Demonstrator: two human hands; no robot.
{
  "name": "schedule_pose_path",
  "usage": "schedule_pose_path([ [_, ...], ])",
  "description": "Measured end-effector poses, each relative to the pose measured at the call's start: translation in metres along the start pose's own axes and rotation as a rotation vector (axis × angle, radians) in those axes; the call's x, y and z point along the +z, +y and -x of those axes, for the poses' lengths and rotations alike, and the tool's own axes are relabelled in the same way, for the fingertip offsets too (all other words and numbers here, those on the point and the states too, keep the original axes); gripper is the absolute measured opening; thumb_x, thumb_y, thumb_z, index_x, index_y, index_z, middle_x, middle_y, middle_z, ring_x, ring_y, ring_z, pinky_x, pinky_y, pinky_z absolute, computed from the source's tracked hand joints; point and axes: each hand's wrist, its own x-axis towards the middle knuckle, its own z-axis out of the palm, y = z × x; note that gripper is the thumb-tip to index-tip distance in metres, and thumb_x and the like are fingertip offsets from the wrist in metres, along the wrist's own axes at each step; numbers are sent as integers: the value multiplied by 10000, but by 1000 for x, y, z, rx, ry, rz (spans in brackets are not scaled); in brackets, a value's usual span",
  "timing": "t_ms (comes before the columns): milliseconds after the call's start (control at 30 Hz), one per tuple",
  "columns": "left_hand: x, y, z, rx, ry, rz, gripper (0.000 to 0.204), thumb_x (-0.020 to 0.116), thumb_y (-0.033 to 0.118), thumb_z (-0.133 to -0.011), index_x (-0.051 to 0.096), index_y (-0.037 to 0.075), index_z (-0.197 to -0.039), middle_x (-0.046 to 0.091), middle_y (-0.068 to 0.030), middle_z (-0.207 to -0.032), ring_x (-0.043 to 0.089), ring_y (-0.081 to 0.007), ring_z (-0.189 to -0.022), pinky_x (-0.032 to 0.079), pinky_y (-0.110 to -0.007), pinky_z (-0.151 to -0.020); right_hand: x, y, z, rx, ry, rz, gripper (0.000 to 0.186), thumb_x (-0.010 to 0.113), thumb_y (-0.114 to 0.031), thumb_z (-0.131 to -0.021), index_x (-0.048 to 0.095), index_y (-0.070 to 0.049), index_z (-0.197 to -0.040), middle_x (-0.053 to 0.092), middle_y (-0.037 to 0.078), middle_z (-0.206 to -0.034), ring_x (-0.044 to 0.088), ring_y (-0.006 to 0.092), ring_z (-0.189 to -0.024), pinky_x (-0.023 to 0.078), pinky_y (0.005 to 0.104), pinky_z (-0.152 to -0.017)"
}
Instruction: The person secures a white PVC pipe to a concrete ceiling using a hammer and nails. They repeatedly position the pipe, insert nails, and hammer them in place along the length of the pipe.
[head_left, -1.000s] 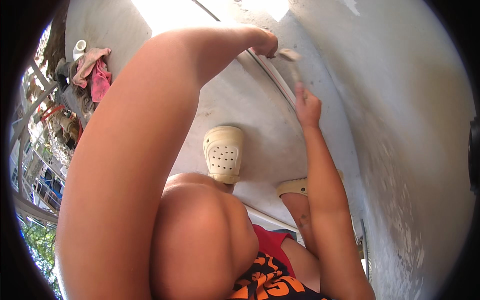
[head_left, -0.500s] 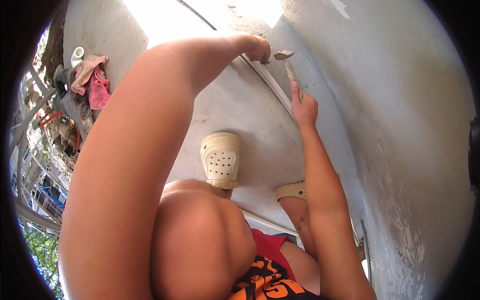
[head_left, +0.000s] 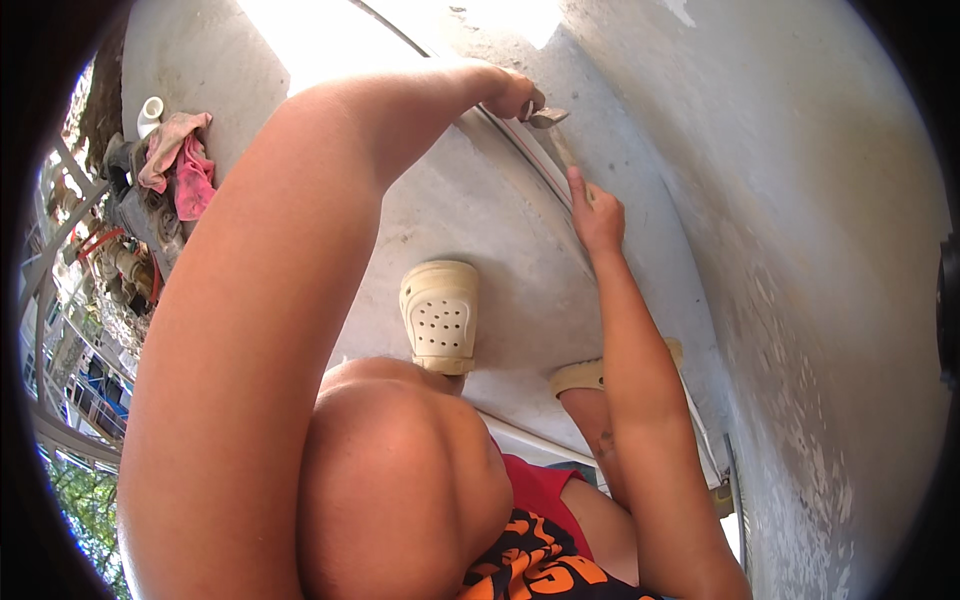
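My right hand [head_left: 600,215] grips a hammer by its light handle [head_left: 564,152]. The hammer's head [head_left: 546,118] is at my left hand [head_left: 508,94], just right of its fingers. My left hand is closed over a long white strip [head_left: 531,143] lying along the floor near the wall's base. Its fingers pinch something small that I cannot make out. Both arms reach forward from the lower edge.
A grey wall [head_left: 820,280] rises on the right from the concrete floor [head_left: 390,240]. At left lie pink rags [head_left: 188,170], a white pipe elbow [head_left: 151,117] and mixed clutter. A dark cable [head_left: 390,27] runs above. My cream clogs [head_left: 438,315] are below my hands.
The hammer head has moved from a blur to the right of my left hand, down and left against its fingers. My right hand has shifted slightly left. My left hand is a little lower than at first.
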Motion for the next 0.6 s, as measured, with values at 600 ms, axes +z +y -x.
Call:
schedule_pose_path([
  [600,-11,10,9,-62,-85,-71,498,576,-9,-875,735,238,-1276,735,17,-1258,702,-187,-1120,559,-352,-963,-14,-6,-1,-103,111,-78,831,403,-804,-944,740,-46,-899,672,243,-770,651,469,-801,512,505,-737],
])
